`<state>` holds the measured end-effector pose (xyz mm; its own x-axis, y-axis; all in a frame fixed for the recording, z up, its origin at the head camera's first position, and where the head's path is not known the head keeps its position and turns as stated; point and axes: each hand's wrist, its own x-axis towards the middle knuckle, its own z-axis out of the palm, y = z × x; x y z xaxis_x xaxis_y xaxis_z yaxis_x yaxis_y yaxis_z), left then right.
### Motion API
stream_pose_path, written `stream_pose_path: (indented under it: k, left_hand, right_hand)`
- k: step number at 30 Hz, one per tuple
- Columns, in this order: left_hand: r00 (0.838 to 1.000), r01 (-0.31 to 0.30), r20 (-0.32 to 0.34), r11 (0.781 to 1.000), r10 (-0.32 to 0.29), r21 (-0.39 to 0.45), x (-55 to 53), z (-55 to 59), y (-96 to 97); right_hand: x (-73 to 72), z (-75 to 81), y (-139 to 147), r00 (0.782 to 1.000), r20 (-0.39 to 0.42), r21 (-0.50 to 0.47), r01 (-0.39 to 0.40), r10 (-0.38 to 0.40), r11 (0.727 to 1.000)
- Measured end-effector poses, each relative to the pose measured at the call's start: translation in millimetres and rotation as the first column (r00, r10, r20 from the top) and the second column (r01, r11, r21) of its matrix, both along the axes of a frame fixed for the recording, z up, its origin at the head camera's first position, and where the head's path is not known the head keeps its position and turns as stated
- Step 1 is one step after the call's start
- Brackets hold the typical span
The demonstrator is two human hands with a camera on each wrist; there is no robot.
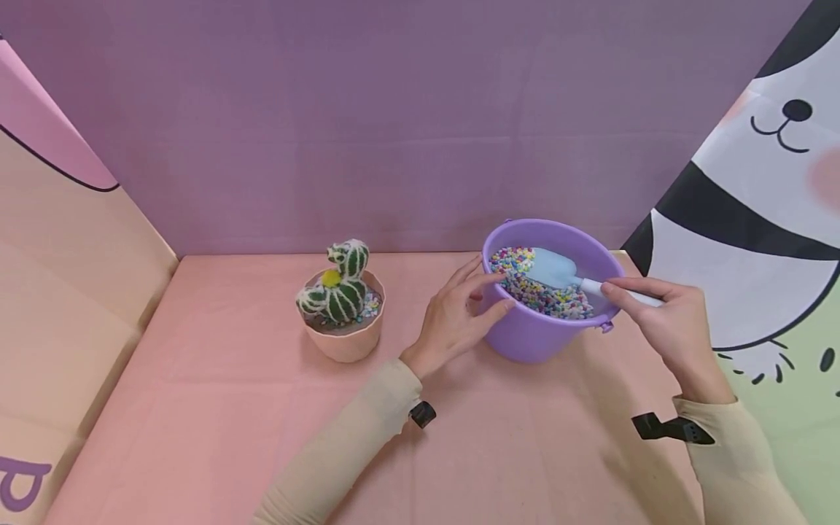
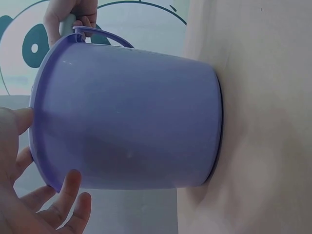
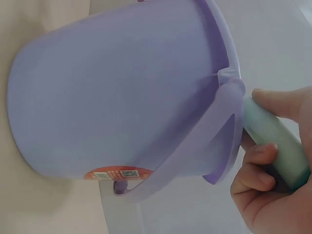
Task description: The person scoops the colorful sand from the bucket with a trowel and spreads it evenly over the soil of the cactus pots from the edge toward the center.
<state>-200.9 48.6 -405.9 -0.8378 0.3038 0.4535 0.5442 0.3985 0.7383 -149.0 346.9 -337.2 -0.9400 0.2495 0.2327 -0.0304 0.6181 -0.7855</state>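
Left hand (image 1: 453,319) sits kinda splayed against the bucket (image 1: 530,339), probably steadying it while the right hand (image 1: 679,324) grips the scoop (image 1: 551,268).

Potted cactus (image 1: 345,302) with yellow tuft (image 1: 331,278) on pink cloth (image 1: 216,379); purple backdrop (image 1: 394,109) behind; panda print (image 1: 755,215) at right.

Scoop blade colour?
The scoop blade is light blue; it shows best in the head view.
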Motion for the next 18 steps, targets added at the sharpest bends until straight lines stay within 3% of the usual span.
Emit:
stream_pose_path:
  k: [8, 18]
  left_hand:
    - [1.000, -0.002, -0.001, 1.000, 0.002, 0.014, 1.0, -1.1, 1.8]
    - [0.999, -0.002, 0.043, 0.997, -0.002, 0.079, -0.1, 0.6, 2.3]
  right_hand:
    - [2.9, -4.0, 3.1, 1.000, 0.001, -0.018, 0.009, -0.009, 1.000]
    - [5.3, -4.9, 4.6, 1.000, -0.017, -0.030, -0.006, 0.005, 1.000]
